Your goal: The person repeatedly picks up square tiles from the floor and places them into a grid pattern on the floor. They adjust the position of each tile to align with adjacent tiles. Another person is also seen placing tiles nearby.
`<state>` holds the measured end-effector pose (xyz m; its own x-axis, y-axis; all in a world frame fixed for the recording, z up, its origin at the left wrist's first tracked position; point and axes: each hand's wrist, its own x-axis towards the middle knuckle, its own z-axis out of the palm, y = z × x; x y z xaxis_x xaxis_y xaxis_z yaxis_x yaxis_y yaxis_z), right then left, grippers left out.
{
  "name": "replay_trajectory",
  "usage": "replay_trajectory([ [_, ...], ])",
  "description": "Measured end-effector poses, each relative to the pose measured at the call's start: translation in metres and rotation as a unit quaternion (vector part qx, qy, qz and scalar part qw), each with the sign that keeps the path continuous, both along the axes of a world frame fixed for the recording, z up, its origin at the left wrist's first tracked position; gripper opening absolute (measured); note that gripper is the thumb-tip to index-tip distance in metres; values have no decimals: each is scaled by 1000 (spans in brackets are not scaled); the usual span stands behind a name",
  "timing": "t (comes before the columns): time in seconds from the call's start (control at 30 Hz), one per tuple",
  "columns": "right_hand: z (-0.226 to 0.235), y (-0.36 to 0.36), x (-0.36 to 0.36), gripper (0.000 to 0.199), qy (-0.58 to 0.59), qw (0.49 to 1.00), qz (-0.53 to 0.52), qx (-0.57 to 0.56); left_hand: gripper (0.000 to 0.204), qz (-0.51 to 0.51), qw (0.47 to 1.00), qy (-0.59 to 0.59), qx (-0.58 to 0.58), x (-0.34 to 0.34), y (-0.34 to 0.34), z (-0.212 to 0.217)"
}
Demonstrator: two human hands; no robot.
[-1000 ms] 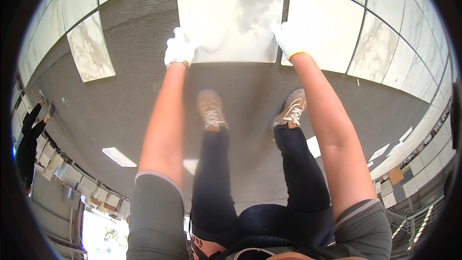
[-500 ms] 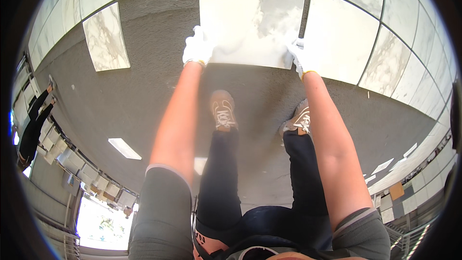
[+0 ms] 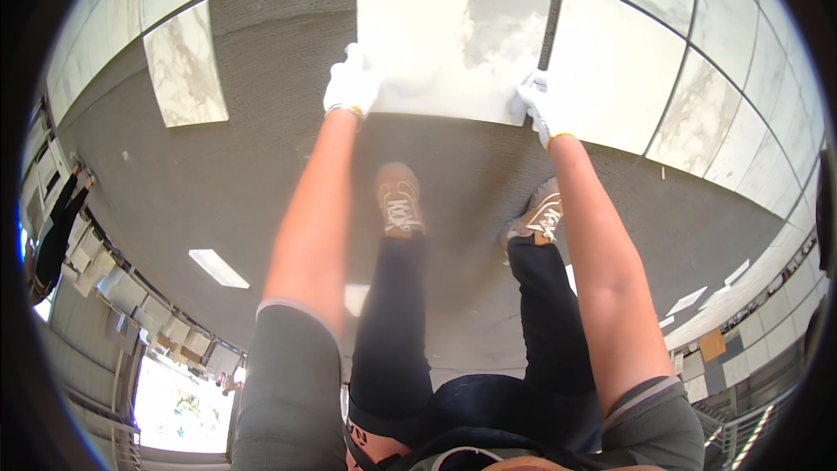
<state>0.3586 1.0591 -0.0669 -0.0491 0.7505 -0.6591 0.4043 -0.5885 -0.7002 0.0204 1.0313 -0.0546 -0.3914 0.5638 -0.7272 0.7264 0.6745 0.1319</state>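
A large white marble-patterned tile (image 3: 471, 30) with a glossy grey patch lies straight ahead of me, beside the laid tiles. My left hand (image 3: 351, 83), in a white glove, is closed on its left edge close to the near corner. Gripping the right edge near the other close corner is my right hand (image 3: 537, 105), also in a white glove with a yellow cuff. The fingers lie partly hidden at the edges. A dark gap separates this tile from the bright white tile (image 3: 615, 57) on its right.
Dark grey, ridged flooring (image 3: 279, 44) shows left of the tile. A narrower veined tile (image 3: 186, 65) lies there. More marble-patterned tiles (image 3: 750, 135) run along the right. My brown shoes (image 3: 399, 201) stand just behind the tile. Another person (image 3: 57, 227) is at the far left.
The view has shifted slightly, and the tile's left edge sits a touch farther left. Both hands keep the same hold.
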Motion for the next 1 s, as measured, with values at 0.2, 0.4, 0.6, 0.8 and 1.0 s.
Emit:
replay_trajectory([
  [0.2,9,5,3,8,11,995,-22,-101,85,7,998,-33,-45,-1,5,3],
  [0.4,-10,-2,13,11,-38,996,40,-74,90,8,997,-46,-62,-5,3,-2],
  [0.6,-45,-25,19,28,-25,999,-15,18,84,16,998,-50,25,-3,-13,8],
  [0.8,68,-129,50,60,-140,981,4,-134,89,216,964,-157,-7,14,-138,63],
  [1.0,210,-188,80,47,-48,949,-118,-287,74,419,877,-212,-101,3,-356,162],
])
